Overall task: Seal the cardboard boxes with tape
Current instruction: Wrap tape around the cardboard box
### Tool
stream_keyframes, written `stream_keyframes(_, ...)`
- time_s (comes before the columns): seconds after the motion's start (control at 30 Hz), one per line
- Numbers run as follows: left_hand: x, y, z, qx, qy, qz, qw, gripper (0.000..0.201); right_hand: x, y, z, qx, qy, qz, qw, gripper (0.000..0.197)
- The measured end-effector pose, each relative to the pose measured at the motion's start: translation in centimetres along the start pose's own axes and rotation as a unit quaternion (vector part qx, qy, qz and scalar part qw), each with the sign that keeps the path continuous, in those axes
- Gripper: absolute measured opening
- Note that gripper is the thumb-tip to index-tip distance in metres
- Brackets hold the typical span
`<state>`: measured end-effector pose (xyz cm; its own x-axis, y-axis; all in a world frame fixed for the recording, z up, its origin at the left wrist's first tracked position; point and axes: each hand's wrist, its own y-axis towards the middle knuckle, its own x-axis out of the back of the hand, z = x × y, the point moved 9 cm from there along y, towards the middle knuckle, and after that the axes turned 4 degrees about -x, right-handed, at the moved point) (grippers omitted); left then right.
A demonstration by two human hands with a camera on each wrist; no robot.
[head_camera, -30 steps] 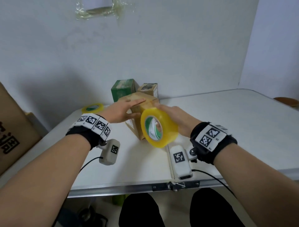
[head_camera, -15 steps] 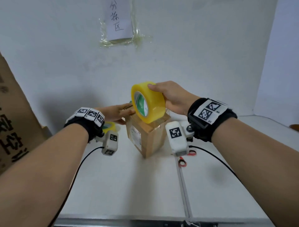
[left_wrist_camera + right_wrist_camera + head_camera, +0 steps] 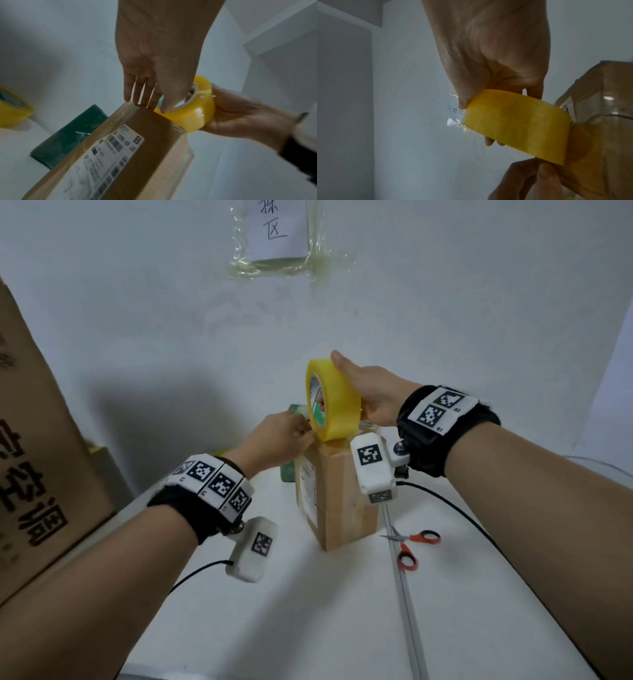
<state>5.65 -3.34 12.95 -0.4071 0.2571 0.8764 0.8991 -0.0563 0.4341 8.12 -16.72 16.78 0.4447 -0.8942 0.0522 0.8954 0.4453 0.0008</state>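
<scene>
1. Yellow tape roll [image 3: 334, 400] stands on edge on the top of the cardboard box [image 3: 339, 498], your right hand [image 3: 371, 395] curled over it from the right.
2. Your left hand [image 3: 277, 436] reaches in from the left, straight fingers [image 3: 145, 93] at the box's top edge beside the roll; whether they pin a tape end is unclear.

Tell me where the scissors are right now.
In the head view, the red-handled scissors lie on the white table, right of the cardboard box, across the metal seam, below the right hand.
</scene>
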Motion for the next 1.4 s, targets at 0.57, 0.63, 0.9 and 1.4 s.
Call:
stream_keyframes(0.57,-2.2,-1.1,-2.3,-0.030,0.117,0.122,0.985,0.067,1.6,-2.5,0.9,0.040,0.012,-0.062,0.997,0.043)
stream_keyframes(0.63,-2.1,-0.9,-2.4,-0.020,0.106,0.123,0.987,0.064,1.8,-3.2,1.0,0.031,0.016,-0.056,0.998,0.044)
stream_keyframes(0.9,-2.1,-0.1,-3.2,-0.010,0.175,0.155,0.972,0.061,2.2,-6.5,-4.1,-0.034,0.048,-0.029,0.998,0.040)
stream_keyframes(1.4,-2.4,-0.2,-2.3,-0.003,0.121,0.148,0.982,0.077,1.0,-7.5,-14.4,-0.069,0.021,-0.053,0.996,0.048)
